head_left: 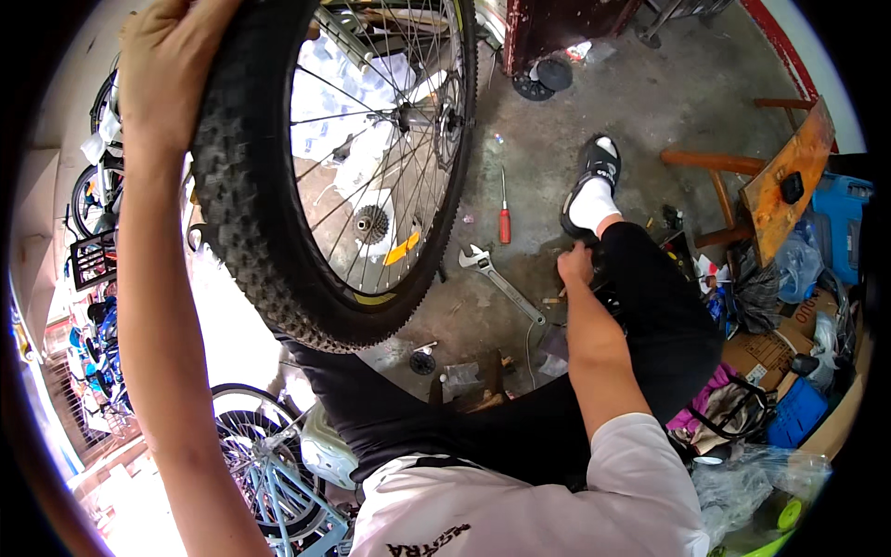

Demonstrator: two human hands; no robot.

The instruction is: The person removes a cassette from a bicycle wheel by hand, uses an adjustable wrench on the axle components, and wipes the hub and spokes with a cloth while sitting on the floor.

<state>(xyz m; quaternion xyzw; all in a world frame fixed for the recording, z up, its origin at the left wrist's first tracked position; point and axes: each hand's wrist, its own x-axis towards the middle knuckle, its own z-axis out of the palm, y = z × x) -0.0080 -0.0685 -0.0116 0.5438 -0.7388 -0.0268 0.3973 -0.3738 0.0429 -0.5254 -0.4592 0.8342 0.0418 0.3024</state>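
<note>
My left hand is wrapped around the knobbly black tyre of a bicycle wheel, held upright-leaning at the upper left, with spokes, a disc rotor and a yellow reflector. A sprocket cassette shows through the spokes. My right hand is down beside my sandalled foot, fingers curled at a dark thing that I cannot make out. Left of that hand, an adjustable wrench and a red-handled screwdriver lie on the concrete floor.
A wooden chair, blue case, cardboard and plastic bags crowd the right. A pale blue bicycle stands lower left, more bicycles farther left. Black round discs lie by a dark red panel.
</note>
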